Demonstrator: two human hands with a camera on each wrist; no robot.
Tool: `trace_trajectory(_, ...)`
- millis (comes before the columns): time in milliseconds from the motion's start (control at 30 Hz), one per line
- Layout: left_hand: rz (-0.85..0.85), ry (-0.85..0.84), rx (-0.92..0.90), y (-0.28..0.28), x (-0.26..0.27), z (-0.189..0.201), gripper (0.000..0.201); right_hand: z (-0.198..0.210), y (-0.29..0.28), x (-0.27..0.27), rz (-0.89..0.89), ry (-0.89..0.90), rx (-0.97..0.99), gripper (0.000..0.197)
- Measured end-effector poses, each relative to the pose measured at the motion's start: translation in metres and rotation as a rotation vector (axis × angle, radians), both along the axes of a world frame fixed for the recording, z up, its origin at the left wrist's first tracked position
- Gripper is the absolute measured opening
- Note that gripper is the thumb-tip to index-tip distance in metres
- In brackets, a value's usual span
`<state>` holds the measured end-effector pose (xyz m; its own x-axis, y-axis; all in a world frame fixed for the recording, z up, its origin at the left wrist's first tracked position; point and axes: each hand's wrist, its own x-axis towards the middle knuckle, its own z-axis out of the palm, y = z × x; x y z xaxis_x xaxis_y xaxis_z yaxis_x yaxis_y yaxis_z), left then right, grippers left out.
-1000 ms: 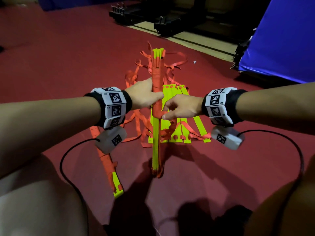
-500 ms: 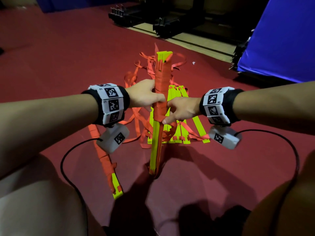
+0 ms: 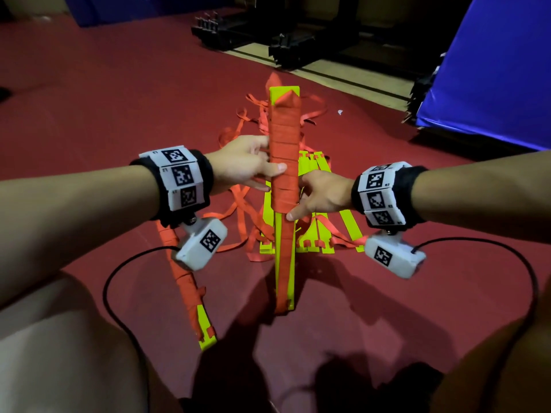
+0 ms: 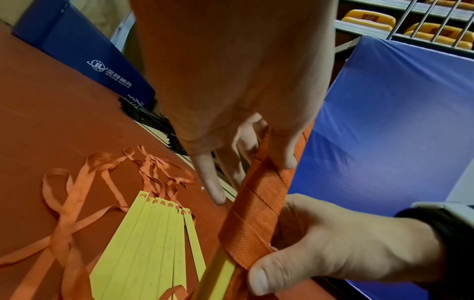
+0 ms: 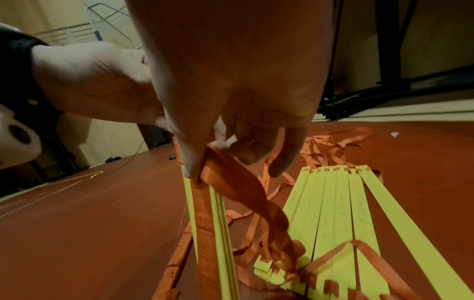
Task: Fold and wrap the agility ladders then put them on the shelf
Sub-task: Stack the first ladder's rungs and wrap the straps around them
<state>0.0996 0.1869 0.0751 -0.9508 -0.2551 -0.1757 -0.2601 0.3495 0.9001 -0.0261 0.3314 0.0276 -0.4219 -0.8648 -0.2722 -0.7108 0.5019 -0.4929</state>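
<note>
Since a second ago I have turned the bundle of yellow-green plastic rungs wrapped in orange webbing strap [image 3: 283, 186] so its broad wrapped face looks up at me, and the wrap reaches lower down it. It stands nearly upright on the red floor mat [image 3: 89, 93], between my two hands. My left hand [image 3: 241, 166] grips it from the left, thumb across the front. My right hand [image 3: 323, 195], just below, pinches the strap against the bundle's right edge. I count three ladders: this one, a second wrapped bundle [image 3: 190, 290] lying at my left, and a loose fan of yellow-green rungs with tangled orange straps [image 3: 337, 231] behind.
</note>
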Motion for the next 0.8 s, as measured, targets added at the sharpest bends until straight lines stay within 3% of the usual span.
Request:
trace_trajectory(233,-0.086,-0.058,0.011,0.007,-0.001,-0.001,0.024,0.001,0.000,0.005,0.050,0.085,0.127,0.032)
trace_trajectory(367,0.003,-0.076,-0.195,0.018,-0.006,0.000,0.013,-0.001,0.000,0.000,-0.008,0.086,0.104,0.034)
trace_trajectory(567,0.090,-0.065,-0.327,0.037,-0.007,-0.009,0.032,-0.008,0.000,-0.001,-0.008,-0.023,0.040,0.026)
trace_trajectory(700,0.154,-0.041,-0.448,0.039,-0.009,-0.006,0.032,0.002,0.000,-0.001,0.054,0.001,0.129,0.029)
trace_trajectory(800,0.168,-0.032,-0.417,0.034,-0.011,-0.008,0.038,0.010,0.001,-0.001,0.119,0.035,0.228,0.025)
